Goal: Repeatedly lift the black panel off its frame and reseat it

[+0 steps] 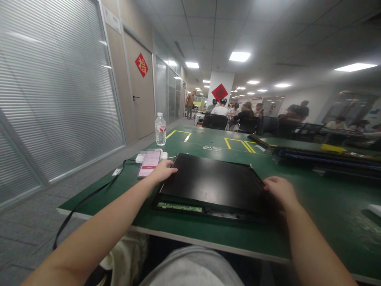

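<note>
A black flat display panel (211,178) is in front of me over the green table, its dark face up and reflecting light. My left hand (163,171) grips its left edge, thumb on top and the other fingers mostly hidden. At the right edge, my right hand (279,190) is closed on the panel's side, its fingertips partly out of sight. Below the panel's near edge shows a narrow green circuit board (180,207), with a dark strip (226,213) beside it. I cannot tell whether the panel rests on something underneath.
A phone (149,169) with a lit screen lies left of my left hand. Behind it stands a water bottle (160,130). A black strap (89,200) hangs over the left table edge. More dark panels (324,159) are stacked at right. Several people sit further back.
</note>
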A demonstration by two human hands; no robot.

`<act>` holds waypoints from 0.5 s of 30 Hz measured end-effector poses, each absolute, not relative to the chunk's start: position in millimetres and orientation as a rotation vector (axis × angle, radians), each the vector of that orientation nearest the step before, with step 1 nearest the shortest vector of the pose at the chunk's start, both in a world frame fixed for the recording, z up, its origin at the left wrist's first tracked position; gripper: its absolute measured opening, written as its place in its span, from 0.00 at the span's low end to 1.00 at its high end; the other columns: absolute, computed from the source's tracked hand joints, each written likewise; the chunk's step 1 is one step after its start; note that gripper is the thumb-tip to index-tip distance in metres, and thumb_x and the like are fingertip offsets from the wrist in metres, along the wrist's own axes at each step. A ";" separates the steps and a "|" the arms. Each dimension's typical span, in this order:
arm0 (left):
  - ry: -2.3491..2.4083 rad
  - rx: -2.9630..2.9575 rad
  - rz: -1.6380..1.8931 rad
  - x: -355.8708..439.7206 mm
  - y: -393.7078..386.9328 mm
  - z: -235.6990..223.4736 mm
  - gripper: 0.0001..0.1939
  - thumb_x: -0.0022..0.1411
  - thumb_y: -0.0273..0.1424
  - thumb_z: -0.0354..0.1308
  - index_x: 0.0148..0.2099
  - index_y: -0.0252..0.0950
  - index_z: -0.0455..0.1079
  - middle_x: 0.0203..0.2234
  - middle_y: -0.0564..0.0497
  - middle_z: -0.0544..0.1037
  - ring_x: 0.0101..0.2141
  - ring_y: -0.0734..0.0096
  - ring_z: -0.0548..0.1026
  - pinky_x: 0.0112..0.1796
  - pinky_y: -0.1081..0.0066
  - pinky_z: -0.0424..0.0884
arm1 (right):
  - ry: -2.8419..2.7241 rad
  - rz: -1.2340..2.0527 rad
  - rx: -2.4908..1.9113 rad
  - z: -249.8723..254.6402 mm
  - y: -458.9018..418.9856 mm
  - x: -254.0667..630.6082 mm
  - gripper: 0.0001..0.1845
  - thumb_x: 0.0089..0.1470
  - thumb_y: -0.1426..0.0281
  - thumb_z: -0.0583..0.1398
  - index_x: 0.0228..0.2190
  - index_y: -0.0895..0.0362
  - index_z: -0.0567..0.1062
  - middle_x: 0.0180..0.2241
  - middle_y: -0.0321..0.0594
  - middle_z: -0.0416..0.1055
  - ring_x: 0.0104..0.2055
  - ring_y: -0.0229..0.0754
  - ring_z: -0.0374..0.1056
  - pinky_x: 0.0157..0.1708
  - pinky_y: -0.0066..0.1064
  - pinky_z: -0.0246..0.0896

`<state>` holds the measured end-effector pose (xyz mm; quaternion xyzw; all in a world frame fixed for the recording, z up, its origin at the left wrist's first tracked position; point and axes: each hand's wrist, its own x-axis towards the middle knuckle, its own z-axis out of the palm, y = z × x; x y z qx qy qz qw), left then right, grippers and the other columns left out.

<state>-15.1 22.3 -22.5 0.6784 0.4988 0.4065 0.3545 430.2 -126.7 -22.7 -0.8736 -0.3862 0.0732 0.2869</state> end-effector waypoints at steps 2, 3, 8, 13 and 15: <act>1.336 1.793 1.031 -14.5 23.8 -24.3 0.09 0.43 0.31 0.66 0.31 0.37 0.77 0.30 0.47 0.81 0.39 0.52 0.77 0.39 0.65 0.71 | -1.037 0.179 -2.330 -21.9 -126.4 430.1 0.12 0.48 0.63 0.59 0.32 0.53 0.80 0.30 0.42 0.80 0.33 0.48 0.74 0.29 0.34 0.61; 1.352 1.813 1.012 -14.1 24.6 -25.2 0.09 0.43 0.31 0.66 0.31 0.37 0.76 0.29 0.48 0.80 0.38 0.53 0.77 0.39 0.65 0.71 | -1.036 0.176 -2.332 -21.4 -126.3 429.9 0.12 0.48 0.63 0.59 0.32 0.53 0.80 0.29 0.42 0.80 0.33 0.48 0.74 0.29 0.34 0.61; 1.385 1.943 0.986 -13.6 26.2 -28.2 0.09 0.44 0.37 0.68 0.27 0.38 0.76 0.32 0.46 0.80 0.38 0.53 0.77 0.40 0.66 0.70 | -1.029 0.186 -2.361 -17.1 -127.1 427.0 0.12 0.48 0.64 0.59 0.32 0.53 0.81 0.30 0.42 0.80 0.34 0.48 0.74 0.29 0.33 0.60; 1.350 2.023 0.957 -14.8 25.3 -27.9 0.12 0.41 0.39 0.70 0.23 0.39 0.73 0.29 0.46 0.79 0.37 0.51 0.77 0.39 0.65 0.70 | -1.028 0.189 -2.362 -15.0 -128.7 423.6 0.12 0.49 0.64 0.58 0.32 0.52 0.81 0.31 0.41 0.80 0.37 0.49 0.74 0.30 0.34 0.60; 1.332 2.035 0.951 -14.9 24.6 -27.2 0.12 0.41 0.38 0.70 0.22 0.39 0.72 0.29 0.45 0.78 0.37 0.51 0.77 0.38 0.65 0.70 | -1.027 0.182 -2.353 -15.0 -128.7 423.3 0.12 0.48 0.65 0.58 0.32 0.53 0.81 0.31 0.42 0.80 0.37 0.49 0.74 0.30 0.34 0.60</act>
